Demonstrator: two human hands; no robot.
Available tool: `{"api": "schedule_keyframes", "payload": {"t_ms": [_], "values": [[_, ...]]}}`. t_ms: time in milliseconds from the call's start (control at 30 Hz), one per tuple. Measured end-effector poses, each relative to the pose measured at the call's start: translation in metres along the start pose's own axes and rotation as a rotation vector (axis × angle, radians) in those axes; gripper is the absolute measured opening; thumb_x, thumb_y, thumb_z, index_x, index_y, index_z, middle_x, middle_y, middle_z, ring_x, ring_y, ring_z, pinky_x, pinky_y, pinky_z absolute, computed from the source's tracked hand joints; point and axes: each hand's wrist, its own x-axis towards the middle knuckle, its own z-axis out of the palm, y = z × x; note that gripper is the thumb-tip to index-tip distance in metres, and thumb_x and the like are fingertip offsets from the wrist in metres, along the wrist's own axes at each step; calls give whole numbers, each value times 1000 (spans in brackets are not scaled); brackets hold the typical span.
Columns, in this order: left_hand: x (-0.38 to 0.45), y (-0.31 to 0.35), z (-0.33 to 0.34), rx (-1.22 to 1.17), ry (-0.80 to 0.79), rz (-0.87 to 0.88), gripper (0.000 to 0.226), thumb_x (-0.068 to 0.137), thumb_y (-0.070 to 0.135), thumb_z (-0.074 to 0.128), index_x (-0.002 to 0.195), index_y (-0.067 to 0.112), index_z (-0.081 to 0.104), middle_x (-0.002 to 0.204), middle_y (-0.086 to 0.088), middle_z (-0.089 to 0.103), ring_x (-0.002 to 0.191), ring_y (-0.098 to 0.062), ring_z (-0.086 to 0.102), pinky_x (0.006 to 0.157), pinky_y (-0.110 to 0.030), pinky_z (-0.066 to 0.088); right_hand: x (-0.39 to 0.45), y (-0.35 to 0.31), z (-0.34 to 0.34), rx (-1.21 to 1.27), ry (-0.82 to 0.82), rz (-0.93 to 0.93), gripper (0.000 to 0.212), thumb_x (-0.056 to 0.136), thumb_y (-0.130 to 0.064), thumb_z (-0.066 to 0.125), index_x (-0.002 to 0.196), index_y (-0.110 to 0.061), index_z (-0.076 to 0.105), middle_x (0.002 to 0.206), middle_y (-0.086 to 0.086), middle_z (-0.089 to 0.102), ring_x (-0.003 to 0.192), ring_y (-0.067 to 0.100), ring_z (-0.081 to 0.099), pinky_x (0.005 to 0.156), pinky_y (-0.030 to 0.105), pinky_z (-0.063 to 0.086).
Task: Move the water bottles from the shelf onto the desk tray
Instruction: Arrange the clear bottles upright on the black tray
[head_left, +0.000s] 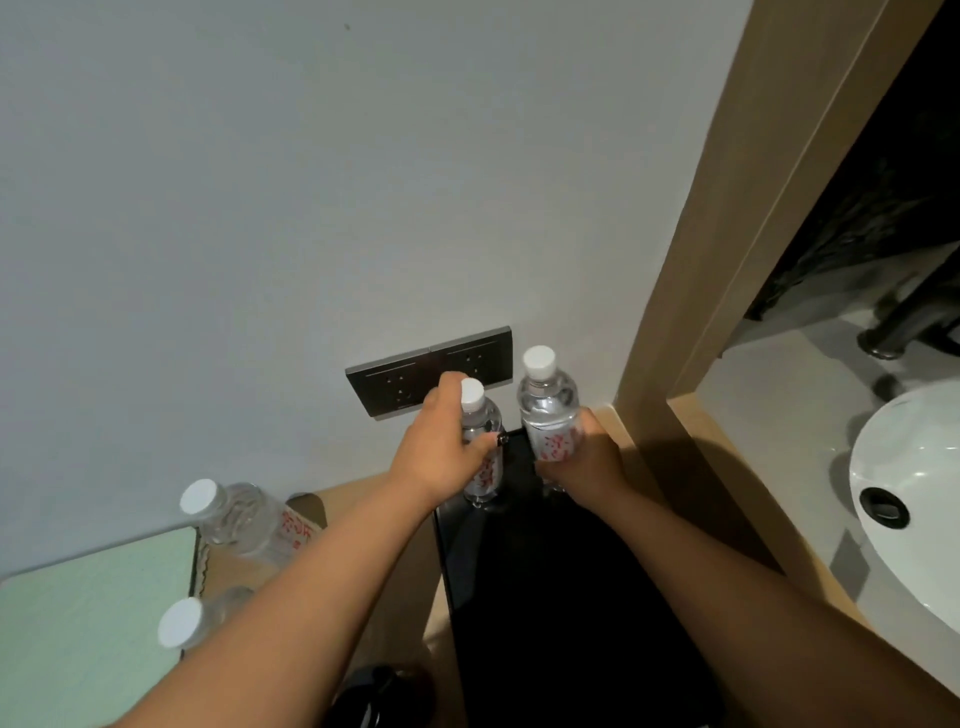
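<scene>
Pale grey wall (260, 182) fills most of the view, with a tan wooden frame (727, 208) rising on the right and a white basin (914, 499) beyond it. Below, a tan wooden bench (395, 597) carries a glossy black tray (561, 623) that runs from the near edge back toward the wall. At the lower left lies a pale green panel (93, 613). A dark double socket plate (415, 376) sits on the wall just behind the tray's far end.

Both bare forearms reach forward over the tray. The left hand (441, 452) has its fingers wrapped round the left bottle (480, 447), which stands upright with its white cap up and its base at the tray's far end, touching or nearly touching it. The right hand (587, 457) has its fingers curled round the labelled middle of the right bottle (548, 410), also upright, cap up, long axis vertical; it is over the tray's far right corner, its base hidden by the hand.

Two more bottles stay at the left edge of the bench beside the green panel: the far spare bottle (244, 514) leans with its cap toward the upper left, and the near spare bottle (192, 621) shows mostly its white cap, its body partly hidden by the left forearm.
</scene>
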Motion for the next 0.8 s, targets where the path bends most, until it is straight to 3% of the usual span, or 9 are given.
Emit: {"api": "schedule_keyframes", "payload": {"t_ms": [167, 267, 433, 800], "values": [[4, 0, 8, -1, 59, -25, 51, 82, 24, 70, 120, 21, 36, 120, -6, 47, 104, -27, 55, 90, -41, 48, 11, 14, 15, -43, 11, -44, 52, 57, -6, 84, 101, -16, 57, 103, -1, 65, 102, 19, 63, 78, 18, 49], [3, 1, 15, -40, 101, -63, 52, 83, 22, 69, 123, 20, 35, 120, -6, 44, 105, -29, 55, 91, -43, 48, 12, 14, 9, -23, 6, -10, 53, 62, 0, 82, 109, -8, 58, 108, 6, 63, 108, 25, 60, 88, 25, 45], [4, 3, 20, -72, 121, -76, 55, 85, 21, 68, 128, 18, 34, 124, -7, 41, 108, -29, 53, 94, -39, 45, 13, 8, -1, -61, -83, 15, 60, 69, -3, 78, 124, -4, 52, 119, 7, 59, 115, 20, 53, 86, 13, 35], [4, 0, 19, -86, 84, -40, 60, 85, 18, 68, 132, 16, 31, 127, -6, 39, 110, -19, 47, 91, -23, 34, 19, 10, 14, 12, -61, 48, 66, 65, -3, 80, 123, -13, 48, 126, 8, 57, 119, 23, 52, 100, 33, 43]]}}
